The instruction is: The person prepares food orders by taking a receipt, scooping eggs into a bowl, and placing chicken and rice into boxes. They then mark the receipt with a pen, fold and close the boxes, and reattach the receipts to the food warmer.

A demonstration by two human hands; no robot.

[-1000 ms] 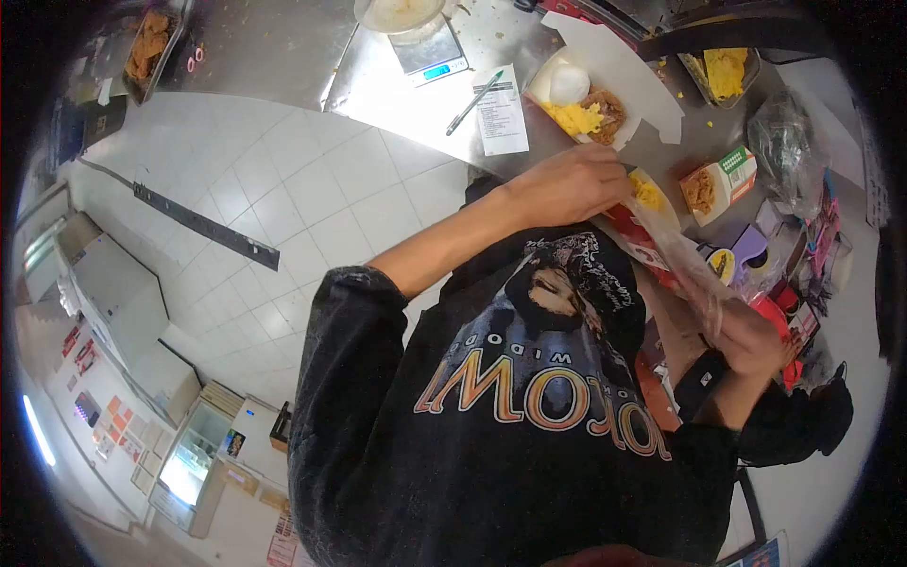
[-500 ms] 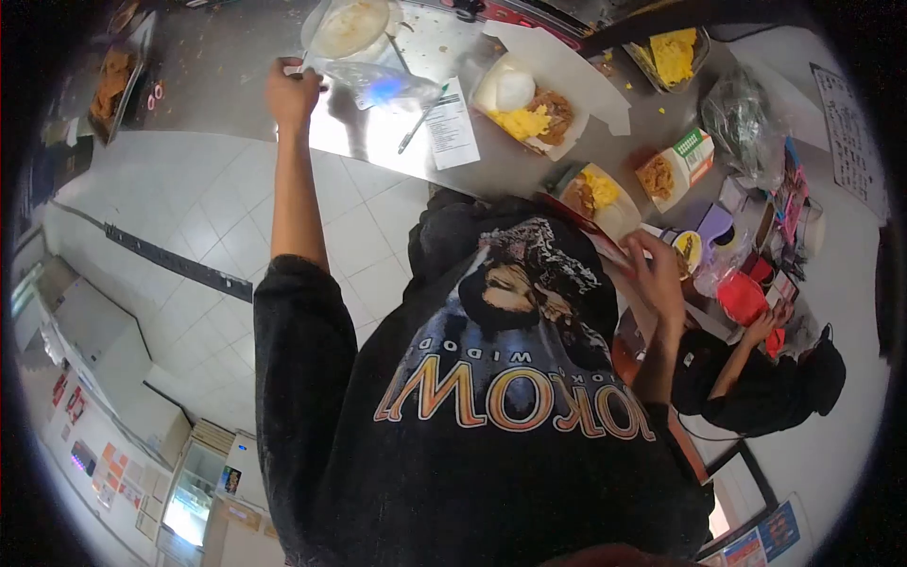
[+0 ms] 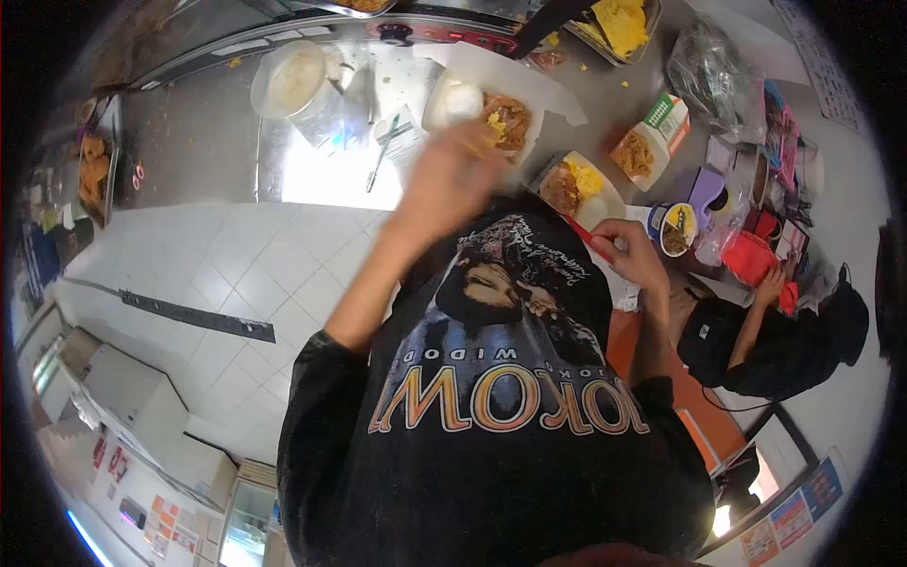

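My left hand [image 3: 453,180], smeared by motion, reaches over the front edge of an open paper food box [image 3: 557,102] and overlaps it in this view. Inside this box lie a white mound of rice [image 3: 463,100] and browned meat with yellow shreds [image 3: 508,121]. My right hand [image 3: 631,253] is closed, thumb and fingers pinched at a thin red strip [image 3: 588,238] near the front edge. Just ahead of that hand stands a second paper box [image 3: 609,203] holding meat, yellow shreds and something white. A tub with dark contents [image 3: 675,236] is on its right.
A plastic container [image 3: 293,80], a pen [image 3: 380,156] and a paper slip [image 3: 402,142] lie on the steel counter. Toward the right are a green-and-orange carton [image 3: 661,123], a tray of yellow food [image 3: 619,28] and a clear plastic bag [image 3: 718,80]. A co-worker [image 3: 775,331] handles something red [image 3: 751,257].
My left hand has left the clear plastic bag by the container and swung right to the food box. My right hand stays beside the second box, its fingers now at the red strip.
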